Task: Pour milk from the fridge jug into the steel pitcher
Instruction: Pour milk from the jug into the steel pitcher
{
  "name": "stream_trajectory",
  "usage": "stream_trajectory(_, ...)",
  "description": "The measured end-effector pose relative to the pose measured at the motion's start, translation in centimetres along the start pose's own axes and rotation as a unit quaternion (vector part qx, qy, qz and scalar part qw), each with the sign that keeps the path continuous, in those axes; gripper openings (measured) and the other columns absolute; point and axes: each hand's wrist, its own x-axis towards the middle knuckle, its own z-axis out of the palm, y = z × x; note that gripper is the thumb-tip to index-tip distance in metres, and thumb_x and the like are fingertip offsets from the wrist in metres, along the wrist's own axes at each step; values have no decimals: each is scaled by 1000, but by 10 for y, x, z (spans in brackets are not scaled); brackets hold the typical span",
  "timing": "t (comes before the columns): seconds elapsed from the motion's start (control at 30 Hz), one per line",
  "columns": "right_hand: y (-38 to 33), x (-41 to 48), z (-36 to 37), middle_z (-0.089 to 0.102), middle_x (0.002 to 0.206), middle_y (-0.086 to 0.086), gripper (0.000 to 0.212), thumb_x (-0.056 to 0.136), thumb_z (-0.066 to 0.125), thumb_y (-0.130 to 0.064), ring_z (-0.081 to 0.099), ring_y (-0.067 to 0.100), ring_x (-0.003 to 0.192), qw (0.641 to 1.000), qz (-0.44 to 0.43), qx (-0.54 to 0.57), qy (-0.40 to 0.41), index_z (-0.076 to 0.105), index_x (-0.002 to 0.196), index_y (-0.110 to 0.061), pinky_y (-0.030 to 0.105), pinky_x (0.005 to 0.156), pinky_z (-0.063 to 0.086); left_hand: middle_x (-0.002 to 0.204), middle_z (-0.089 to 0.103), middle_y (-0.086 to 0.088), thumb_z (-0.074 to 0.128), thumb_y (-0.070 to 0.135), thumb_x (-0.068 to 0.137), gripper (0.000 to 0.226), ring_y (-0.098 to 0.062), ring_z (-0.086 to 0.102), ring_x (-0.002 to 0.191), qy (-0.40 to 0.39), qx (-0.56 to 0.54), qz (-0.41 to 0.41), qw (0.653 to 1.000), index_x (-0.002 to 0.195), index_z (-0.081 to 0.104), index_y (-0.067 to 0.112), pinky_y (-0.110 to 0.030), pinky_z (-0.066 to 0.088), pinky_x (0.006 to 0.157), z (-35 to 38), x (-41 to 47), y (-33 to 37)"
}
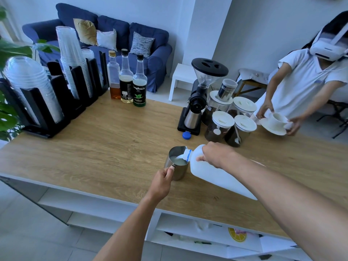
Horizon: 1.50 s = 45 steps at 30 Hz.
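Our right hand point(214, 154) grips the milk jug point(216, 174), tilted with its mouth over the steel pitcher point(176, 163). Our left hand point(162, 180) pinches the pitcher's handle.

Open countertop point(113, 144) left of pitcher point(176, 162); jars point(222, 125), grinder point(199, 98) (blue cap point(186, 135)) behind.

Steel, plastic and wood on show.
The pitcher point(181, 171) gleams in brushed metal, glossy inside; the jug point(212, 176) is matt, cloudy white plastic; the countertop point(113, 144) shows smooth, matt wood grain; a cap point(186, 136) looks glossy blue plastic.
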Motion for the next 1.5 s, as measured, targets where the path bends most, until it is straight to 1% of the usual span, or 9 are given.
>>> stream_trajectory(0.17, 0, 0, -1, 53, 116, 8, 26, 101, 46, -30, 48, 21, 84, 1000, -4, 7, 4, 56, 123, -19, 26, 53, 31, 54, 25, 10, 41, 33, 106, 49, -9, 20, 53, 1, 6, 3, 1000, 61, 24, 23, -29, 17, 53, 0, 0, -2)
stream_trajectory(0.33, 0, 0, -1, 44, 96, 2, 24, 101, 48, -27, 45, 19, 79, 1000, -7, 3, 9, 57, 122, -24, 24, 46, 26, 53, 25, 12, 41, 35, 105, 50, -8, 20, 52, 6, 4, 8, 1000, 59, 23, 25, -25, 17, 50, 1, 1, -3)
stream_trajectory(0.5, 0, 0, -1, 48, 99, 3, 24, 101, 47, -29, 45, 19, 79, 1000, -6, 8, 8, 57, 122, -23, 24, 47, 27, 56, 26, 6, 40, 36, 106, 51, -12, 22, 55, 12, 7, 11, 1000, 59, 24, 24, -30, 19, 53, 1, 0, -3)
stream_trajectory(0.67, -1, 0, -1, 40, 74, -1, 33, 100, 45, -39, 48, 20, 74, 999, 9, 36, 13, 58, 107, -10, 26, 46, 27, 60, 26, 3, 40, 37, 106, 48, -19, 23, 61, 13, 10, -4, 1000, 64, 24, 21, -37, 20, 59, 2, -1, -1)
stream_trajectory(0.87, -1, 0, -2, 48, 94, 6, 38, 99, 43, -43, 49, 21, 79, 999, 14, 37, 6, 57, 108, -9, 29, 58, 35, 60, 26, 3, 39, 36, 106, 47, -16, 23, 60, 12, 13, -6, 1000, 65, 25, 20, -37, 20, 60, 2, -3, 2)
stream_trajectory(1.1, -2, -2, -5, 47, 95, 5, 37, 99, 44, -42, 47, 21, 80, 998, 23, 50, -2, 56, 112, -9, 25, 49, 27, 59, 27, 4, 39, 37, 106, 47, -17, 24, 60, 7, 13, -8, 1000, 64, 26, 21, -36, 20, 60, 1, -3, 2)
stream_trajectory(1.23, -3, -3, -5, 54, 114, 8, 32, 100, 44, -37, 46, 19, 82, 999, 23, 25, -7, 56, 117, -12, 29, 61, 36, 59, 27, 4, 39, 37, 106, 47, -16, 23, 59, 6, 8, -7, 1000, 65, 26, 21, -36, 20, 59, 2, -3, 2)
stream_trajectory(1.4, -2, 0, -3, 55, 108, 7, 34, 100, 44, -40, 46, 19, 78, 1000, 18, 25, 0, 57, 112, -11, 26, 50, 28, 56, 27, 8, 39, 37, 106, 47, -11, 23, 56, 9, 14, 0, 1000, 63, 25, 21, -32, 21, 56, 2, -3, 0)
stream_trajectory(1.5, -2, -1, -4, 50, 100, 5, 28, 101, 45, -33, 43, 19, 79, 1000, 12, 13, 0, 56, 119, -16, 25, 49, 27, 57, 26, 8, 39, 37, 106, 47, -12, 23, 57, 6, 11, -2, 1000, 63, 25, 21, -34, 21, 58, 2, -4, 1)
